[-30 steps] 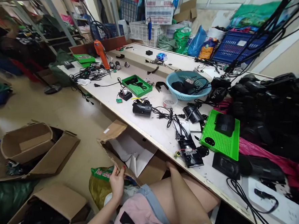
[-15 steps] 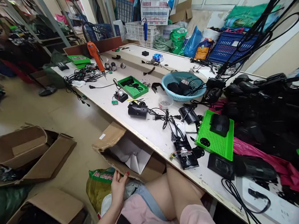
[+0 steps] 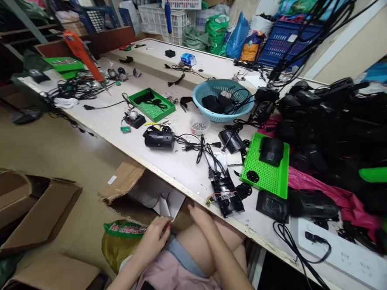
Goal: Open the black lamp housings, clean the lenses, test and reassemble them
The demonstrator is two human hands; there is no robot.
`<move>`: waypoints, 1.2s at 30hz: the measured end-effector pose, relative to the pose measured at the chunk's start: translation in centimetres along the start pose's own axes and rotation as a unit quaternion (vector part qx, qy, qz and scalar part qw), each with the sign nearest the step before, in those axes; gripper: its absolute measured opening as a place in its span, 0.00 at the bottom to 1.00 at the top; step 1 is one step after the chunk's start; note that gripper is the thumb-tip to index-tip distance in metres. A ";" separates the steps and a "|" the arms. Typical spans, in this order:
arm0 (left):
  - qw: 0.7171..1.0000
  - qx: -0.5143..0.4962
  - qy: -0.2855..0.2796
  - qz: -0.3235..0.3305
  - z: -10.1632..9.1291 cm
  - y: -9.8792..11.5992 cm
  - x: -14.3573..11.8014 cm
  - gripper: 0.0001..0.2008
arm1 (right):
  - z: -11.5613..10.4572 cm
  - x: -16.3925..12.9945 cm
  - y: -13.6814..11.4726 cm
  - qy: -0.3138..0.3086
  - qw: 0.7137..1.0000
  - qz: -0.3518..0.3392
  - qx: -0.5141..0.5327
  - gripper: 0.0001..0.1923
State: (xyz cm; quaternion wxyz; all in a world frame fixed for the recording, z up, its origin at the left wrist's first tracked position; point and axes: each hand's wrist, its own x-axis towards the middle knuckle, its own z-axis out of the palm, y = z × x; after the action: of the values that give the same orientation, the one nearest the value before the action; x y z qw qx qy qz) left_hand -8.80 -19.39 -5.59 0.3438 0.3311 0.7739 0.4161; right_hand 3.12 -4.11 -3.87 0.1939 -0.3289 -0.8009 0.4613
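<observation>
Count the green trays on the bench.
3 clear: a far-left tray, maybe stacked on another; a middle tray left of the blue basket; a right-hand tray under a black housing. Can't tell whether the green strip at far right is another.

Left-to-right layout rundown

Got a screwdriver [image 3: 84, 56] toward the left end of the bench [image 3: 160, 158], basket [image 3: 219, 116] mid-bench, small tub [image 3: 198, 132] just in front. Farther right, got piled devices [image 3: 319, 126], power strip [image 3: 350, 255] nearer. Below the front edge, got a carton [image 3: 126, 179] with paper [image 3: 174, 203] inside.

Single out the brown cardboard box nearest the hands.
The open brown cardboard box partly under the white tabletop, white sheeting inside; the others sit farther away.
</observation>
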 end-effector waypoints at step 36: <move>0.983 -0.184 0.009 0.018 4.3 14.2 8.3 0.17 | -12.8 -6.1 0.1 0.203 0.966 0.156 0.026 0.50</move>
State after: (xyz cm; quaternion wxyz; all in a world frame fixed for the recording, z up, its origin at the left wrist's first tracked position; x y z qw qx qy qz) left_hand -6.62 -4.80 2.82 0.3849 0.2721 0.6809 0.5606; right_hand 15.32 -0.50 2.42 0.2867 -0.5311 -0.6716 0.4297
